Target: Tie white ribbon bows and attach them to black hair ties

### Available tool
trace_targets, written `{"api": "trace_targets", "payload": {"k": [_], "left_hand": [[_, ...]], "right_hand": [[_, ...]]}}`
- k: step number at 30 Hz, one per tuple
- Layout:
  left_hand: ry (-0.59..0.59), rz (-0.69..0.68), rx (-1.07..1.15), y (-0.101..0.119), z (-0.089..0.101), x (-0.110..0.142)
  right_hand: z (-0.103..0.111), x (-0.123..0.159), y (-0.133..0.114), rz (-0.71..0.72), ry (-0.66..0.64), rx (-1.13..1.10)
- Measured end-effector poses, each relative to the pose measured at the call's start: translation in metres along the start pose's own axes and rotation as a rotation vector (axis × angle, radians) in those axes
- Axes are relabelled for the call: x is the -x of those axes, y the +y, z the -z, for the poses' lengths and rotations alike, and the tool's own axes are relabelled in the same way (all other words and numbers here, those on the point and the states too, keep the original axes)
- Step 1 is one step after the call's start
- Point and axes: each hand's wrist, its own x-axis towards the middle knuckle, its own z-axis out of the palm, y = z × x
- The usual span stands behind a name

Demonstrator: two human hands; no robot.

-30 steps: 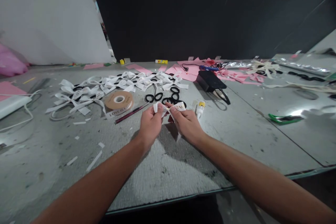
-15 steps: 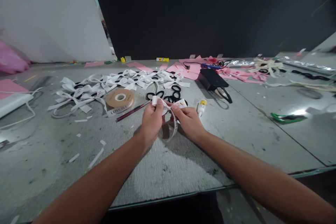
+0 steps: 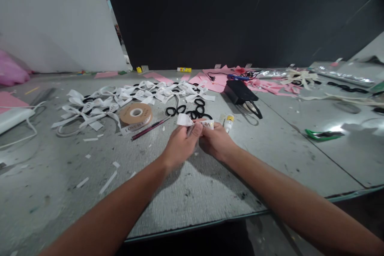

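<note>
A white printed ribbon (image 3: 183, 119) is pinched between both hands, its loops standing up above the fingers. My left hand (image 3: 183, 144) is closed, the thumb pressed on the ribbon's middle. Against it, my right hand (image 3: 216, 140) grips the ribbon's other side, where gold letters show. The fingertips and part of the ribbon are hidden behind the hands. Just beyond lie several black hair ties (image 3: 199, 109). A small white bottle with a yellow label (image 3: 229, 123) lies right of my right hand. Left of my hands are a dark red pen-like tool (image 3: 150, 129) and a ribbon roll (image 3: 135, 114).
Many white ribbon bows (image 3: 99, 102) with black ties spread over the left and middle of the table. Behind them are pink sheets (image 3: 213, 80) and a black box (image 3: 240, 91). A green-handled cutter (image 3: 324, 135) lies at right. White scraps (image 3: 108, 182) lie front left.
My hands have drawn together, the left thumb now over the ribbon's middle. The ribbon tail that hung below the hands is no longer visible. The view has shifted slightly.
</note>
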Motion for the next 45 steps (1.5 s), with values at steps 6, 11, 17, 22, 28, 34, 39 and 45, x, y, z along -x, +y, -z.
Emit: {"api": "trace_targets", "payload": {"k": [6,11,17,22,28,34,39,45], "left_hand": [[-0.156,0.192,0.167,0.004,0.004,-0.001],[-0.254,0.109,-0.123,0.009,0.023,-0.008],[-0.429,0.043,-0.281,0.009,0.028,-0.005],[-0.399,0.093,-0.243,0.005,0.025,-0.006],[-0.285,0.053,-0.355,0.002,0.02,-0.006],[-0.32,0.046,-0.406,0.005,0.019,-0.003],[-0.287,0.144,-0.237,0.01,0.023,-0.006],[-0.307,0.203,-0.009,0.006,0.023,-0.007]], "right_hand": [[0.002,0.001,-0.008,-0.047,-0.065,-0.008],[0.015,-0.001,-0.031,-0.035,-0.256,0.166],[0.018,0.002,-0.032,0.299,-0.512,0.739],[0.014,0.001,-0.016,0.424,-0.304,0.825],[0.013,0.001,-0.012,0.457,-0.107,0.902],[0.015,0.0,-0.016,0.285,-0.154,0.73],[0.014,0.001,-0.016,0.113,-0.218,0.343],[0.017,0.0,-0.014,0.232,-0.181,0.3]]}}
